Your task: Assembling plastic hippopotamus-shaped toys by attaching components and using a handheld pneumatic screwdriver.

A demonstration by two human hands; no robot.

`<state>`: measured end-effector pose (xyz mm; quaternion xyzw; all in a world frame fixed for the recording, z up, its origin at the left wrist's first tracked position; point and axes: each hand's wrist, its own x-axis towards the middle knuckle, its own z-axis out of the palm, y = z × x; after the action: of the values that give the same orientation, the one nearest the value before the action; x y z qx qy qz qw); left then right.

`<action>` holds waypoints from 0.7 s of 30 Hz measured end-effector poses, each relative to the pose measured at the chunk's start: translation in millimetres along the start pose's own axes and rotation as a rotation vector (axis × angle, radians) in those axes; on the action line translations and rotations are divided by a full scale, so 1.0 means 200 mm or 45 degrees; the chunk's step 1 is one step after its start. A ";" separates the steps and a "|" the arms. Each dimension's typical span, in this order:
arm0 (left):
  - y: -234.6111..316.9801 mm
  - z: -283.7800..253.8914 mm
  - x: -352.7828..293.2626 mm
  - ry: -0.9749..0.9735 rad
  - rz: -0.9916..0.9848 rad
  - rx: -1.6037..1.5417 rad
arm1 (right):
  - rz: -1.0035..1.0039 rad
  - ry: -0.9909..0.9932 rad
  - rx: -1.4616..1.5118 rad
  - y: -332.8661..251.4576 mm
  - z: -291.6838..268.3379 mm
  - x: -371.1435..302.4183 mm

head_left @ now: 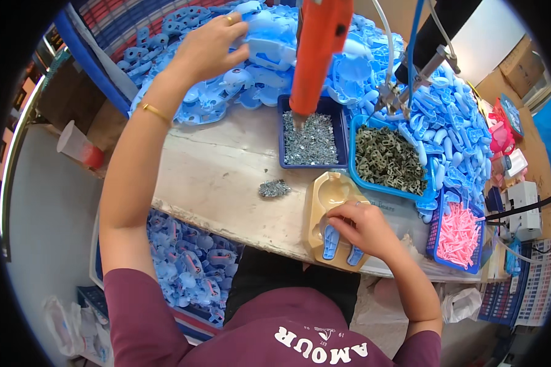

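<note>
My left hand reaches over the far heap of blue plastic shell parts. Its thumb and fingers are apart beside a blurred blue shell, and no part shows in its grasp. My right hand is over a tan moulded fixture at the table's near edge, fingertips pinched together. What they pinch, if anything, is hidden. Just below those fingers a slim blue handle-shaped part lies in the fixture, with another blue part to its right, partly covered by the hand.
An orange power screwdriver hangs above a dark blue tray of screws. Right of it are a light blue tub of metal pieces and a basket of pink parts. Loose screws lie on the table. Blue parts fill a bin below.
</note>
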<state>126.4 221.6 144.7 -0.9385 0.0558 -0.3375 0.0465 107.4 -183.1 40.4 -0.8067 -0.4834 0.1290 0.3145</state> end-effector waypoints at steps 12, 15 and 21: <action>0.42 -0.39 -0.69 -0.213 -0.458 0.263 | 0.051 0.124 0.157 -0.02 -0.06 -0.04; 0.62 -0.39 -0.76 -0.215 -0.173 -0.230 | 0.087 0.270 0.129 -0.01 -0.10 -0.09; 0.98 -0.16 -0.83 -0.094 0.014 -0.605 | 0.068 0.492 0.155 -0.05 -0.19 -0.18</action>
<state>-36.4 48.7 40.1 -0.9345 0.1371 -0.2798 -0.1719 101.9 -224.4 73.2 -0.8085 -0.3837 0.0090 0.4460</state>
